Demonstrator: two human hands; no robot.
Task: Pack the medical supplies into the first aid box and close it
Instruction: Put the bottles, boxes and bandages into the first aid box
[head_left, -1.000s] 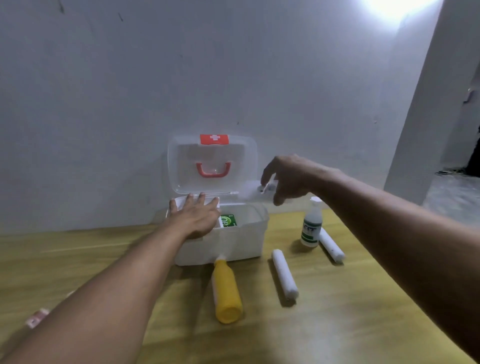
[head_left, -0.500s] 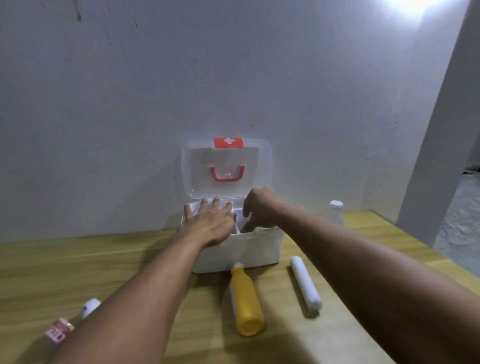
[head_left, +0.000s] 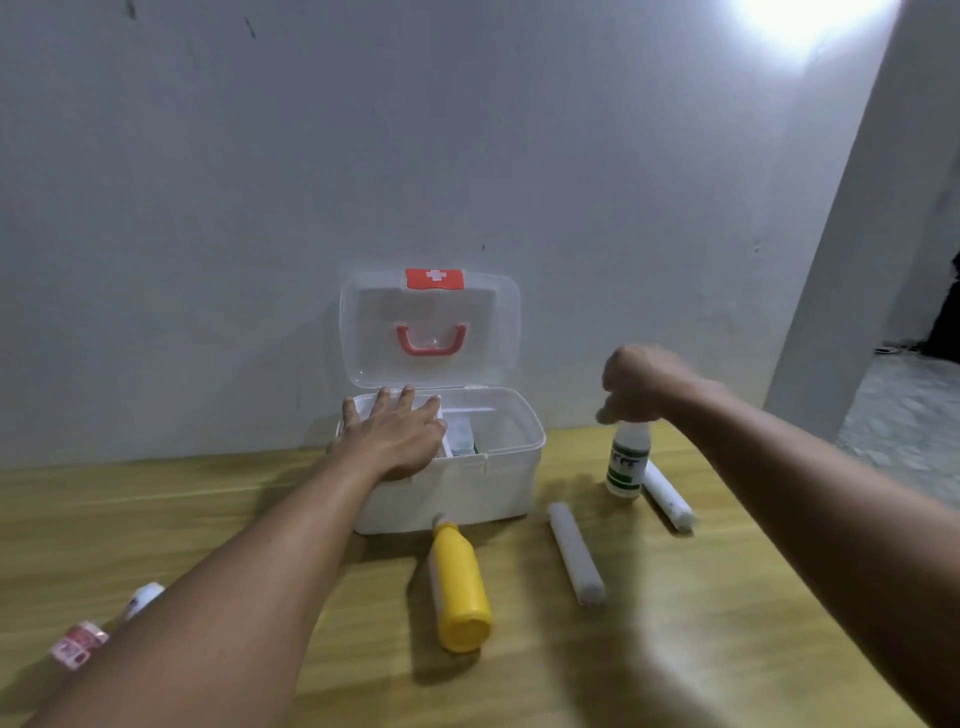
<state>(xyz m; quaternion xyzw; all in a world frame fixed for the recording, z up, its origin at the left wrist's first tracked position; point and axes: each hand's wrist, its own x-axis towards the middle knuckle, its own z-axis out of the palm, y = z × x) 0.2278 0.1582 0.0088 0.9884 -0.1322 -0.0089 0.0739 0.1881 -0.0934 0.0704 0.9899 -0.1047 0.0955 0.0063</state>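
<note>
Fingers (head_left: 615, 410) of my right hand (head_left: 641, 384), out of the box (head_left: 467, 488) half a second ago, now curl around the spray bottle's (head_left: 627, 460) top, right of centre on the counter (head_left: 727, 623). Left hand (head_left: 395, 436) lies flat, spread on the open box's rim. That bottle likely goes in next.

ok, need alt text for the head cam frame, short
A person's right hand closes over the top of an upright spray bottle while the left hand lies flat on the open first aid box. A yellow bottle and two white rolls lie on the wooden table.
</note>
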